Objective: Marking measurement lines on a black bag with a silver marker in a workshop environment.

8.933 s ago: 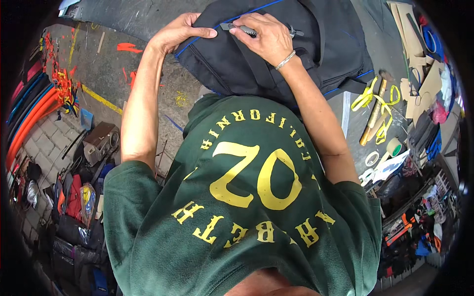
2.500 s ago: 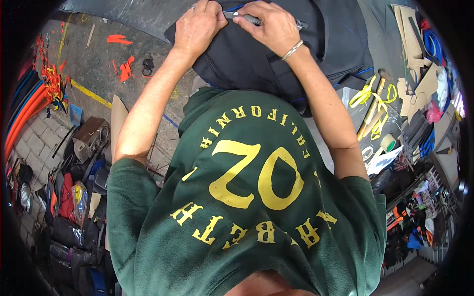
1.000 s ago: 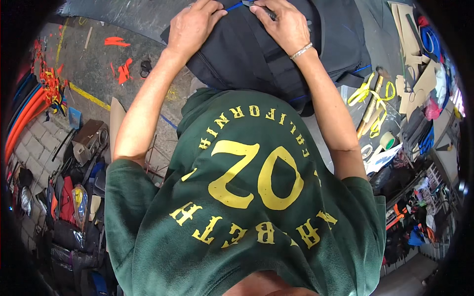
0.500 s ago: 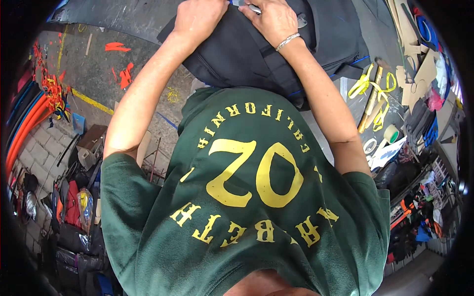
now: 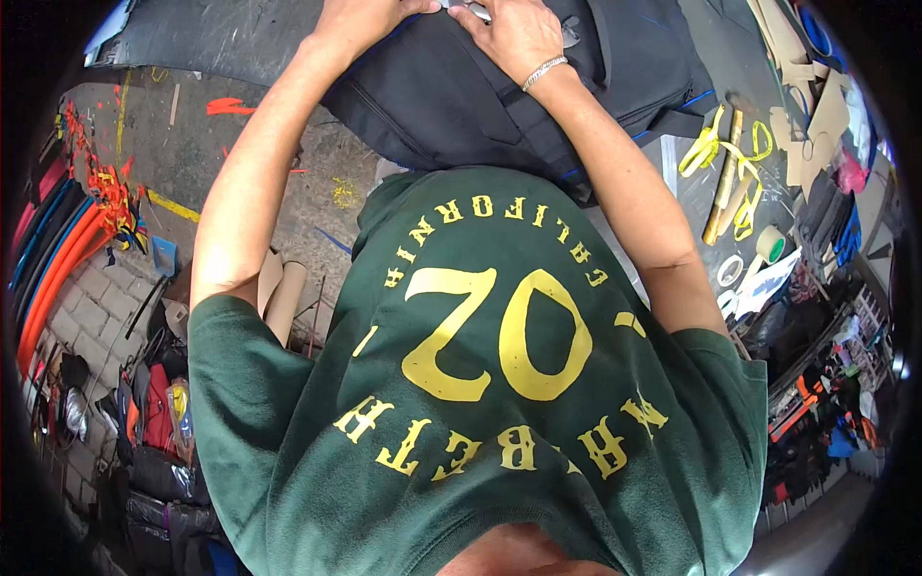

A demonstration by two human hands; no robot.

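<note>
A black fabric bag with blue edging and stitched seams lies on the table against my front. At its far side, by the picture's top edge, my left hand has its fingers closed; what they pinch is cut off from sight. Close to the left fingertips, my right hand grips a small silver metal tool. Only part of that tool shows, so its kind is unclear. A bracelet circles my right wrist, which rests over the bag.
Dark sheet material covers the table's far left. Orange scraps lie nearer. To the right are yellow straps, a yellowish rod, tape rolls and cardboard pieces. Orange and dark tubing or strips hang at left.
Both hands have shifted slightly left and farther away, toward the top edge. The bag's near-left part now shows more. The silver tool is still in my right hand.
</note>
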